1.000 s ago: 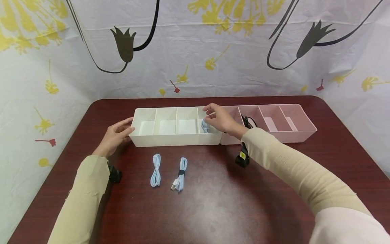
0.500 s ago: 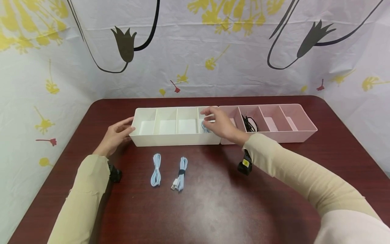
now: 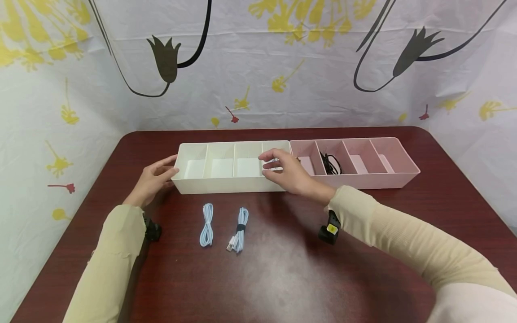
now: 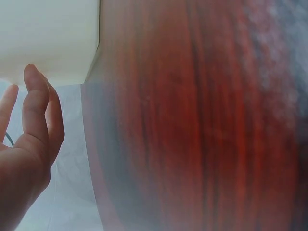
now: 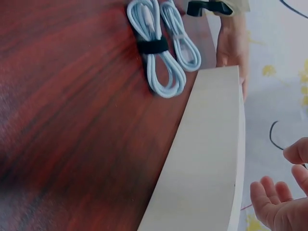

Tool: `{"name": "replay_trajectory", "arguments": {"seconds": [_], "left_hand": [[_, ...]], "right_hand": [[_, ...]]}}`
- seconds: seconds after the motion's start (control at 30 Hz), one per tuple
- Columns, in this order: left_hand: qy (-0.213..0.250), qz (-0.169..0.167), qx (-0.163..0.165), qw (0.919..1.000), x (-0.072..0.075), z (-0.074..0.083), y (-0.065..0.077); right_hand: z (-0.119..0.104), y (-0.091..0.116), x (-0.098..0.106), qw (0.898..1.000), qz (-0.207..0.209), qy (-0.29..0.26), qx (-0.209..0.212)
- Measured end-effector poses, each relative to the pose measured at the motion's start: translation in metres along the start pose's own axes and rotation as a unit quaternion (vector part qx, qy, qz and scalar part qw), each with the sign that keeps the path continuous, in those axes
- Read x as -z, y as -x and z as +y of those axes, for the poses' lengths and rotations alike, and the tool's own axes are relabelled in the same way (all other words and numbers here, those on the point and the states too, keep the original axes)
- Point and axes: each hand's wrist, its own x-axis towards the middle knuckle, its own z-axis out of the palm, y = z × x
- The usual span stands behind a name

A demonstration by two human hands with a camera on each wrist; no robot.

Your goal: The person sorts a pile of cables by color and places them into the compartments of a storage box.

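The white tray is touched at its left end by the left hand, its fingers relaxed. Over the rightmost compartment the right hand is poised, fingers parted and gently bent, with nothing seen held. Two blue cables are laid on the table nearer the viewer than the tray, which is best steadied while its dividers are avoided.

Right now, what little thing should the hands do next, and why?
I'd probably bring the right hand down to the cable with the black band. That hand seems to hold nothing, and this cable lies on the table in front of the white tray, nearer to that hand than the other blue cable.
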Motion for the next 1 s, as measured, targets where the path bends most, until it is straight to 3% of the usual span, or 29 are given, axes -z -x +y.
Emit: {"name": "replay_trajectory", "arguments": {"seconds": [0.7,1.0], "left_hand": [[0.0,0.003,-0.006,1.0,0.0,0.0,0.001],[-0.002,0.006,-0.005,1.0,0.0,-0.001,0.0]], "right_hand": [[0.004,0.025,-0.022,0.997,-0.036,-0.065,0.01],[0.011,0.033,-0.032,0.996,-0.057,-0.058,0.029]]}}
